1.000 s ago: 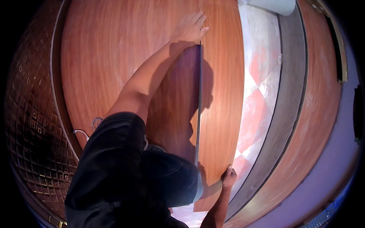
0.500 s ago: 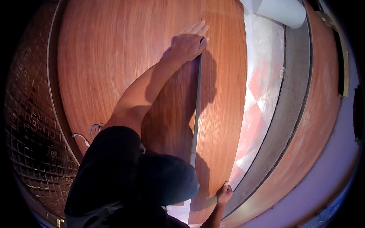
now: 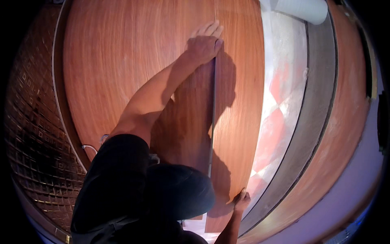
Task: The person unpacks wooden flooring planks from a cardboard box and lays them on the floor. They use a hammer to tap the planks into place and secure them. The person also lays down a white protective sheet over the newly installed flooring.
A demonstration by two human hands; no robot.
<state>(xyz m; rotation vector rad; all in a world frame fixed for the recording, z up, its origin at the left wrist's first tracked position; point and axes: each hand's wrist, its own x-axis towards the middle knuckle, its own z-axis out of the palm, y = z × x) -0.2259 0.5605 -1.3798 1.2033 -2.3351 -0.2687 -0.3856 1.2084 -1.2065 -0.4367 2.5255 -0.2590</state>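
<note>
Lowered a bit since before, the long, stiff, thin wood plank [image 3: 233, 122] is pressed flat by the left hand [image 3: 203, 44] and gripped at its edge by the right hand [image 3: 241, 201].

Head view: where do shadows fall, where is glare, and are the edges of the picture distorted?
Head view: the left hand and its arm cast a dark shadow on the wooden plank; bright glare whitens the bare floor strip to the right; the fisheye bends the plank seams into curves near the black rim; the right hand lies in shade.

Left hand [image 3: 204, 45] and right hand [image 3: 241, 202] press a wooden plank [image 3: 233, 122].
</note>
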